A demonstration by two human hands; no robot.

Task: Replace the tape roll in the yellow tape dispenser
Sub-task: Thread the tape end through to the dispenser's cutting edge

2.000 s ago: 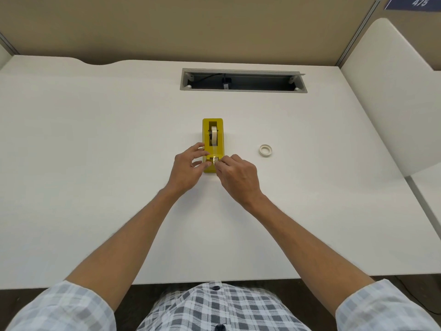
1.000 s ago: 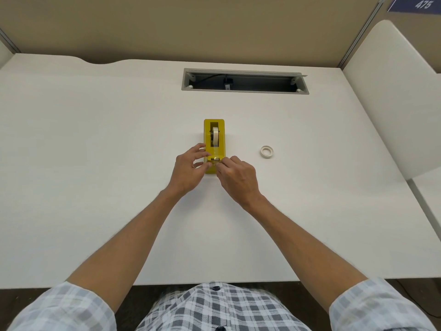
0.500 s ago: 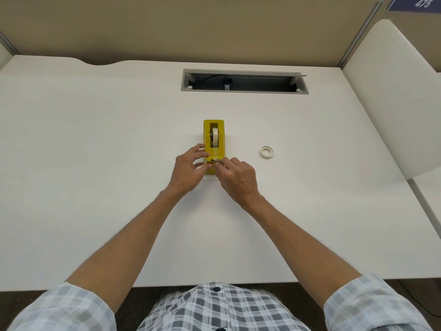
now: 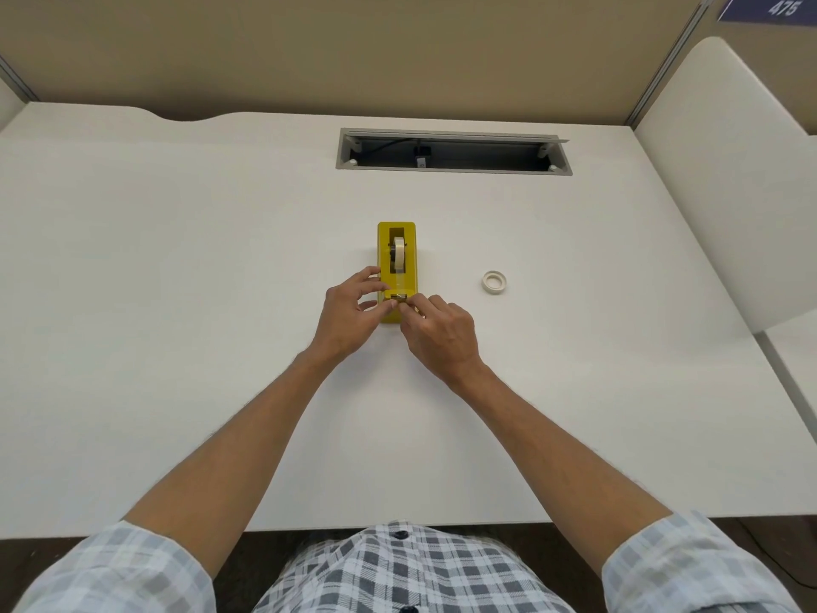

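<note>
On the white worktop (image 4: pixel 177 303), the left hand (image 4: pixel 349 311) rests against the near left side of the yellow tape dispenser (image 4: pixel 396 241), its fingers curled round that edge and the thumb tip at the cutter end. The dispenser lies at the middle of the worktop, its long axis running straight away from the person, cutter end nearest and the tape roll (image 4: pixel 398 254) seated upright on its hub at the far end. A strip of tape runs from the roll toward the cutter. The right hand (image 4: pixel 442 334) meets the dispenser from the near right, its thumb and forefinger pinching the tape end at the cutter. Further right, well apart, a small empty tape core (image 4: pixel 494 281) lies flat. A cable slot (image 4: pixel 453 157) opens at the far side of the worktop. At the top right a blue sign (image 4: pixel 769 8) reads "475".
</note>
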